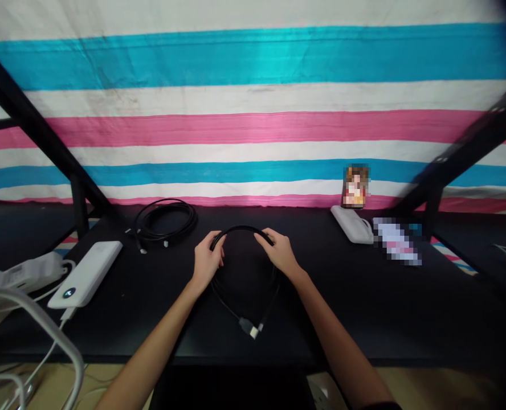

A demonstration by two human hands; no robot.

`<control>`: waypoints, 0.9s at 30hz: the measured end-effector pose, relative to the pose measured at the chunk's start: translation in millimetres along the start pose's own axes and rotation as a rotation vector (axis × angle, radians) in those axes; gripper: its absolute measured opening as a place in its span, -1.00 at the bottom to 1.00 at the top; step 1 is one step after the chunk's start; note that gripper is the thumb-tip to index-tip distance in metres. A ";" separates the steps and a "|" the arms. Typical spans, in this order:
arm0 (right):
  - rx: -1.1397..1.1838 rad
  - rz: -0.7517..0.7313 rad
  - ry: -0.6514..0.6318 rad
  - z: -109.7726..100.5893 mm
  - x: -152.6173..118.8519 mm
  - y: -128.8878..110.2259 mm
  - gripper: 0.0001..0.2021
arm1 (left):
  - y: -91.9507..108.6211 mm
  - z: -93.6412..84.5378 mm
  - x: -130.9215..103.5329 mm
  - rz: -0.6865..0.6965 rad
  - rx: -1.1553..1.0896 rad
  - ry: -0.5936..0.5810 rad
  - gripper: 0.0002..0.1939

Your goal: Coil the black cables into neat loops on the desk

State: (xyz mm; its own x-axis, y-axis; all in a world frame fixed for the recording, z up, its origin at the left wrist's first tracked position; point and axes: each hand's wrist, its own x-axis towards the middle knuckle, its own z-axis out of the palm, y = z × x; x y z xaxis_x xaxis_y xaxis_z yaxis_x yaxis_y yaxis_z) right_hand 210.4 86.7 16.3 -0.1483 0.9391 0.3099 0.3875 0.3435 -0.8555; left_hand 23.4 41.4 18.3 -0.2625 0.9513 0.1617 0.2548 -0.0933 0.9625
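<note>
A coiled black cable (241, 228) forms a loop between my two hands, low in the middle of the view. On the loop's left side, my left hand (209, 256) is closed with thumb and fingers round the strands. My right hand (278, 250) pinches the upper right of the same loop. The lower part of the coil hangs toward the table's front edge, where a USB plug (248, 328) with a pale metal end and a smaller connector tip (260, 327) show.
On the black table (150, 324), a second coiled black cable (167, 222) lies back left. A white power bank (86, 274) and a power strip (26, 273) are at left. A white device (352, 225), a propped picture (355, 187) and a blurred packet (396, 240) stand right.
</note>
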 end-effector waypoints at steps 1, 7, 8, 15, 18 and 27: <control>0.042 0.021 -0.008 0.2 -0.1 -1.5 -0.73 | 0.0 1.1 0.4 -0.009 -0.031 0.026 -0.62; 0.340 0.176 0.076 -5.9 4.7 -2.9 -0.63 | -3.3 5.8 6.9 -0.080 -0.159 -0.019 -0.63; 0.401 0.202 0.100 -8.0 6.1 -1.8 -0.61 | -4.1 6.3 7.9 -0.073 -0.177 -0.023 -0.64; 0.612 0.315 0.129 -16.6 11.1 1.2 -0.59 | -6.5 6.4 7.2 -0.042 -0.046 -0.100 -0.69; 0.567 0.316 0.134 -18.7 11.3 -1.1 -0.62 | -5.9 7.2 2.6 -0.073 0.072 -0.174 -0.66; 0.056 0.200 0.135 -12.5 10.4 7.3 -0.70 | -11.5 -6.7 5.3 0.011 0.432 -0.043 -0.72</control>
State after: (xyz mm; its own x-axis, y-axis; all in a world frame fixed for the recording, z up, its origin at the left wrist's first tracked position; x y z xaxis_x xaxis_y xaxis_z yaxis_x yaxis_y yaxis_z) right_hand 223.0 99.0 18.5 0.0509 0.9820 0.1817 0.3451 0.1534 -0.9259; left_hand 12.8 45.6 9.5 -0.2211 0.9630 0.1538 0.6262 0.0193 0.7795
